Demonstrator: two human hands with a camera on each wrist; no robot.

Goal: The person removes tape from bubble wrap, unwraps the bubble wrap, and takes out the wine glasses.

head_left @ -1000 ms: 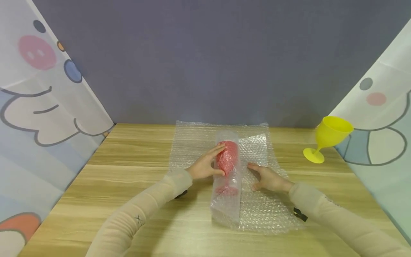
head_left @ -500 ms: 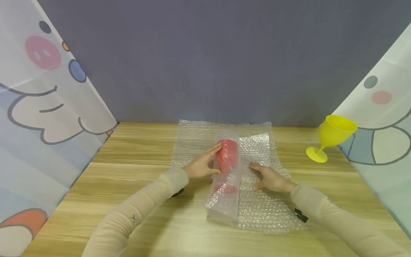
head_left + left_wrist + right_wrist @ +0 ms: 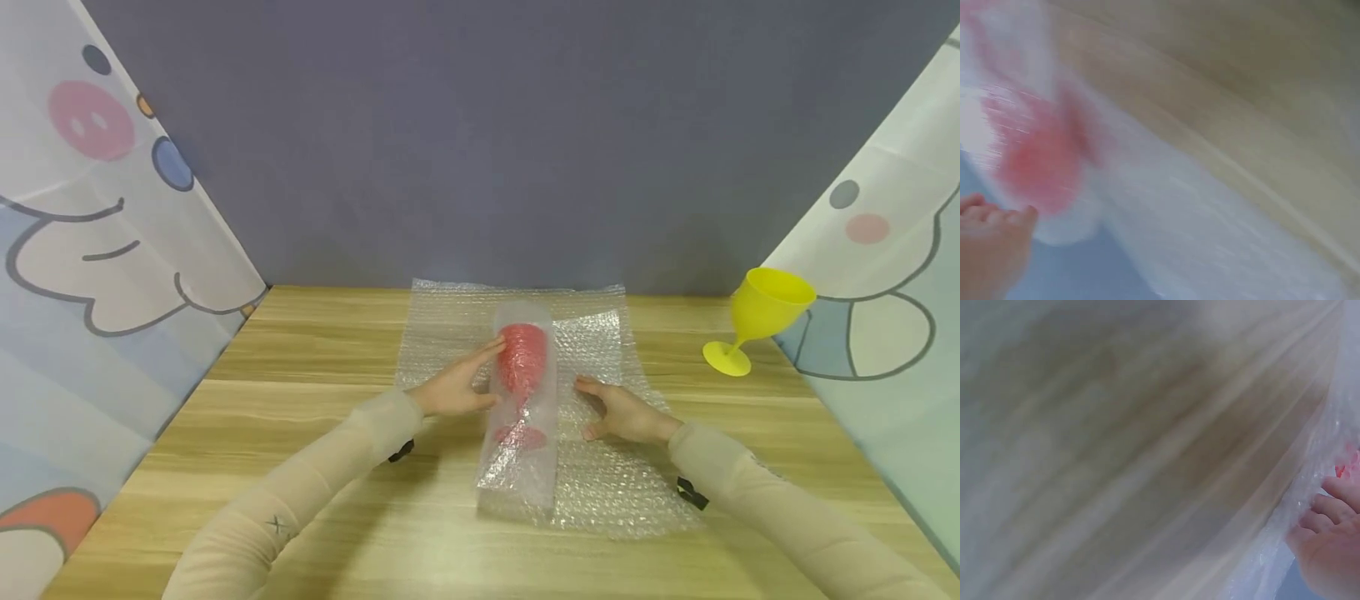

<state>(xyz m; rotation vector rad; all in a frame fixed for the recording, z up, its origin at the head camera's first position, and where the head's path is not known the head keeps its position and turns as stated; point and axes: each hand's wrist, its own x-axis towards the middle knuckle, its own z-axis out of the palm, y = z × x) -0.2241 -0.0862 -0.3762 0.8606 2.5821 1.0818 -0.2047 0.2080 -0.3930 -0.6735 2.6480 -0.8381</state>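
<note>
A red goblet (image 3: pixel 522 358) lies inside a rolled layer of bubble wrap (image 3: pixel 592 492), its bowl toward the back and its foot toward the front. My left hand (image 3: pixel 459 387) is at the left side of the roll, fingers extended, the fingertips touching the wrap beside the goblet's bowl. To the right of the roll, my right hand (image 3: pixel 618 412) rests on the flat part of the sheet with its fingers spread. In the left wrist view the goblet (image 3: pixel 1041 169) shows blurred through the plastic, close to the left fingers (image 3: pixel 997 215).
A yellow goblet (image 3: pixel 768 304) stands upright at the back right of the wooden table (image 3: pixel 300 417). Behind the table rises a grey panel (image 3: pixel 480 142). Printed cloth walls (image 3: pixel 52 275) flank both sides.
The roll with the red goblet shifts slightly left, and its front end settles. My left hand draws a little to the left, while my right hand stays nearly in place on the sheet.
</note>
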